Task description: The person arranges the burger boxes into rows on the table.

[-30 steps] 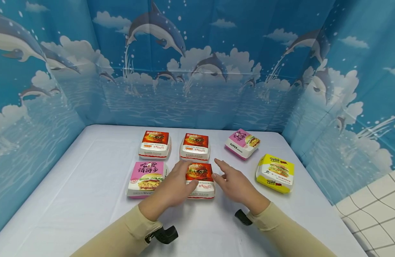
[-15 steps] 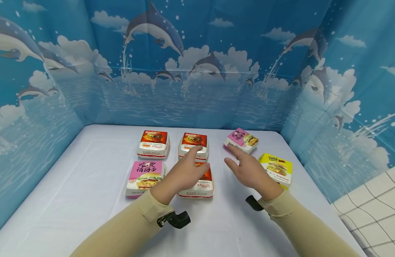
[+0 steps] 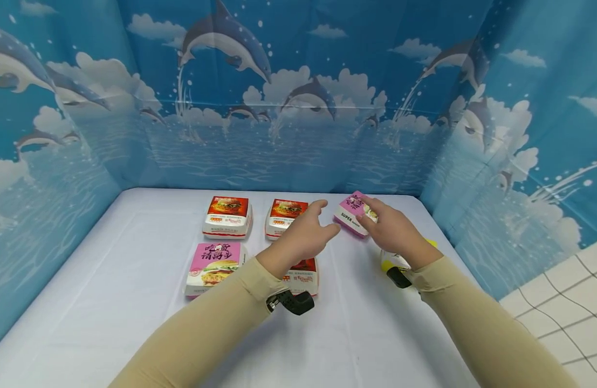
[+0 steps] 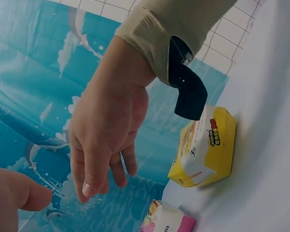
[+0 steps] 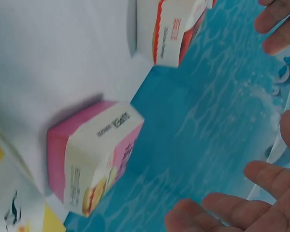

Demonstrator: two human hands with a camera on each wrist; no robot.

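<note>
My right hand [image 3: 394, 229] hovers with extended fingers over the near right side of a small pink and white burger box [image 3: 348, 218], partly covering it in the head view. The right wrist view shows that box [image 5: 99, 145] resting on the table, apart from the right hand's fingers [image 5: 232, 210]. My left hand [image 3: 303, 235], thumb and fingers spread and holding nothing, is above two red-topped burger boxes, the front one [image 3: 303, 281] partly hidden by the wrist. Beneath the right wrist, a yellow burger box [image 4: 208, 147] is mostly hidden in the head view.
Another red-topped box [image 3: 227, 217] stands at the back left, with a larger pink box [image 3: 215, 267] in front of it. The second red-topped box [image 3: 285, 211] of the middle pair is at the back. A blue dolphin-print curtain [image 3: 279, 145] encloses the white table [image 3: 109, 302].
Both hands have moved right and away from the front red-topped box. The right hand has reached the space over the small pink box. The boxes have stayed in place; the view has shifted slightly.
</note>
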